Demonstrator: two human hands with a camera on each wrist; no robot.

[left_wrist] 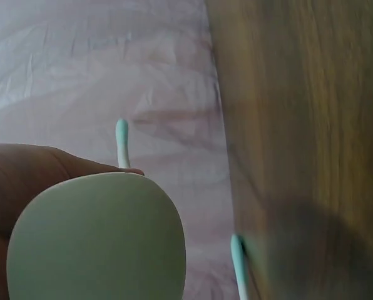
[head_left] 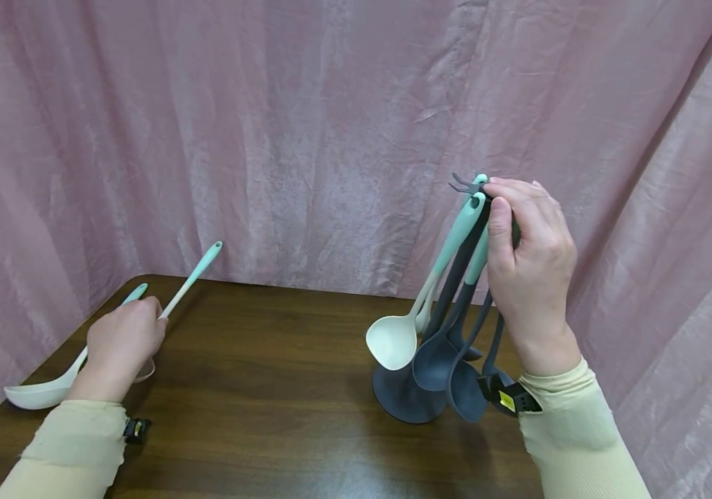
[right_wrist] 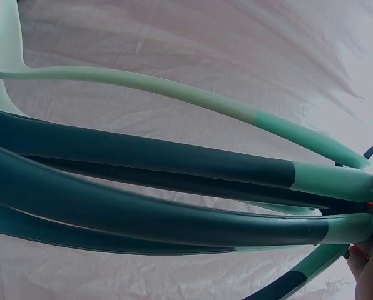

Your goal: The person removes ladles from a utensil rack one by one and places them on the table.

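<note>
My left hand (head_left: 124,333) grips a white utensil with a mint handle (head_left: 192,277) above the table's left side. Its rounded cream head (left_wrist: 99,237) fills the lower left wrist view; whether it is a spoon or a ladle is unclear. Left of that hand lies a white ladle (head_left: 38,395) with a mint handle. At the right, the thumb and fingers of my right hand (head_left: 537,242) hold the top of a dark grey utensil stand (head_left: 406,402), by its hooks (head_left: 465,186). The hand partly hides the top. A white ladle (head_left: 391,343) hangs on the stand.
Several dark grey utensils (head_left: 467,391) with mint handle ends also hang around the stand, close together. A brown wooden table (head_left: 256,388) lies below, and a pink curtain (head_left: 306,138) stands behind its back edge and along both sides.
</note>
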